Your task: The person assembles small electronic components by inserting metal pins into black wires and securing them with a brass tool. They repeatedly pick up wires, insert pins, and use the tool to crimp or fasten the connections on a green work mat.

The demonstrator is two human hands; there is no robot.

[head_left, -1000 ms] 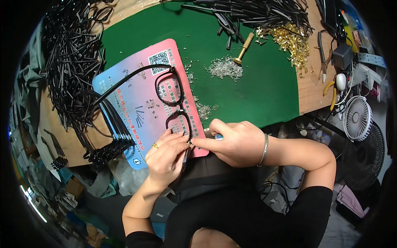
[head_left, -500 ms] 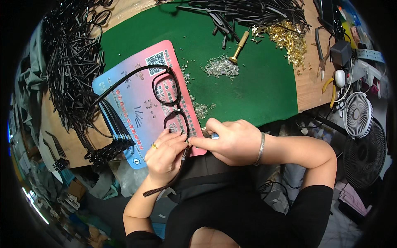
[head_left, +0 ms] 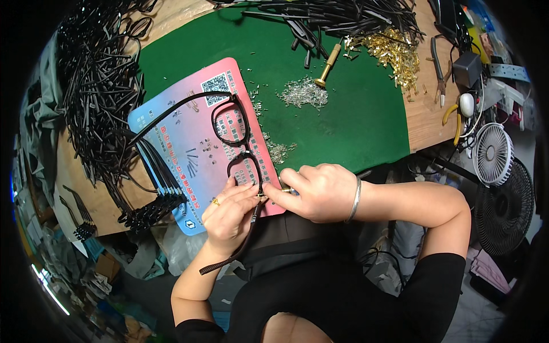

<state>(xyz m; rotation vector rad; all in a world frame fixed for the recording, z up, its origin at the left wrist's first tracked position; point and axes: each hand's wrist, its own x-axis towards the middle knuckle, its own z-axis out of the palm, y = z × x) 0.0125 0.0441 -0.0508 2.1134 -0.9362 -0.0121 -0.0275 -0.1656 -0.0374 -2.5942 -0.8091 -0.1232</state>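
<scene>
Holding: left hand (head_left: 229, 220) grip clamped on eyeglass frame (head_left: 247, 147) | Frame: over pink-blue mat (head_left: 220, 140), at 10 o'clock from right hand (head_left: 317, 192) | Right grip: curled around small, mostly hidden tool (head_left: 287, 190)

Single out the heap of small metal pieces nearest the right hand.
The small silver heap beside the pink edge of the mat, just beyond the right hand; the bigger silver heap and the gold heap lie farther off.
</scene>
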